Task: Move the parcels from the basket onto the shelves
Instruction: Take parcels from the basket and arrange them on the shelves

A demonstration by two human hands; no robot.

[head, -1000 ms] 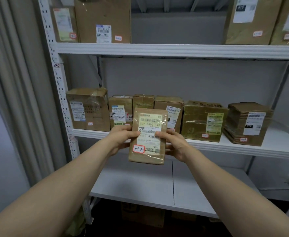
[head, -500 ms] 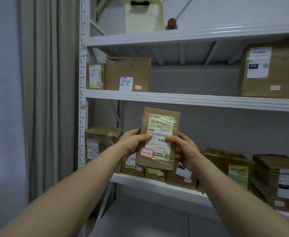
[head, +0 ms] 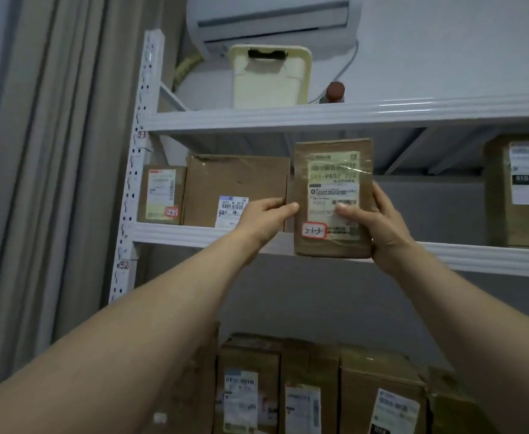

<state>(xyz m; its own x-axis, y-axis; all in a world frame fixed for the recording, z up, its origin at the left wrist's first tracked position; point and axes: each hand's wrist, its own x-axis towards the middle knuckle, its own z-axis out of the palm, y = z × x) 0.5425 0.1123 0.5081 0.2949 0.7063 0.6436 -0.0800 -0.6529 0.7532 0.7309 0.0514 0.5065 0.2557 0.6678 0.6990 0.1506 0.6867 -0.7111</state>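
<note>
Both hands, left hand [head: 264,216] and right hand [head: 371,219], grip an upright flat brown cardboard parcel [head: 332,198] with a white label, at the white metal shelf's [head: 194,234] front edge.

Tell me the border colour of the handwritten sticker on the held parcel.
Red, around a white sticker low on the parcel front; the head view shows it.

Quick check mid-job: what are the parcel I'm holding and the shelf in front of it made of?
The parcel looks like matte brown cardboard; its paper label sits under glossy clear tape or film, judging by the glare streaks. The shelf is probably white painted metal, semi-gloss; its ribbed front edge catches light, and the upright has punched slots.
</note>
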